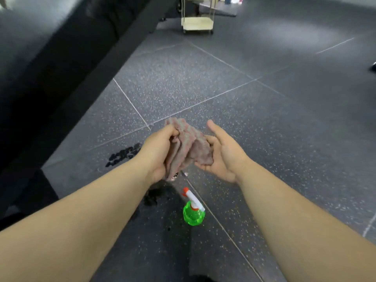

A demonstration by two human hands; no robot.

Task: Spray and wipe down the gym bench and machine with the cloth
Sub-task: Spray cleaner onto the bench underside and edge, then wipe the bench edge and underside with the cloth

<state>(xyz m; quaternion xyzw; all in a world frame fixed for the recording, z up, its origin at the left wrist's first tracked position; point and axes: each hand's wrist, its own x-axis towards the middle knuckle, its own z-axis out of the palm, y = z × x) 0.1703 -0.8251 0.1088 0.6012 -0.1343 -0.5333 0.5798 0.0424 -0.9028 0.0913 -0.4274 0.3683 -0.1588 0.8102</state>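
1. Cloth (189, 147): pinkish, bunched into thick folds, held in the air at the middle of the view, between both hands and above the floor (284, 119). No contact with any equipment.
2. Long axis of the folds roughly along the 12-to-6 line, with a short tail hanging out at 6 o'clock, just under the left hand (160, 151).
3. Left hand at 9 o'clock of the cloth: fingers curled round the folds, thumb pressed on top, by appearance a firm grip.
4. Right hand (221, 157) at 3 o'clock of the cloth: palm turned up, fingers curled under the cloth edge, thumb standing free toward 12 o'clock and not touching the fabric.
5. Step in hand, as a judgement: gathering or refolding the cloth into a pad, with no wiping stroke under way.
6. Black bench (61, 68) with the machine frame at 9 to 11 o'clock from the hands, well apart from the cloth. Left hand the nearer one, so probably a reach toward 10 o'clock for the wipe.
7. Spray bottle (193, 212): green body, white and red head, upright on the floor at 6 o'clock from the cloth, between the two forearms, nozzle toward 11 o'clock. Liquid level impossible to tell.
8. Dark wet patches (124, 154) on the floor at 8 o'clock from the left hand, and more just beside the bottle at its 10 o'clock.
9. Pale cart (198, 23) far away at 12 o'clock; contents of its shelves not possible to tell.
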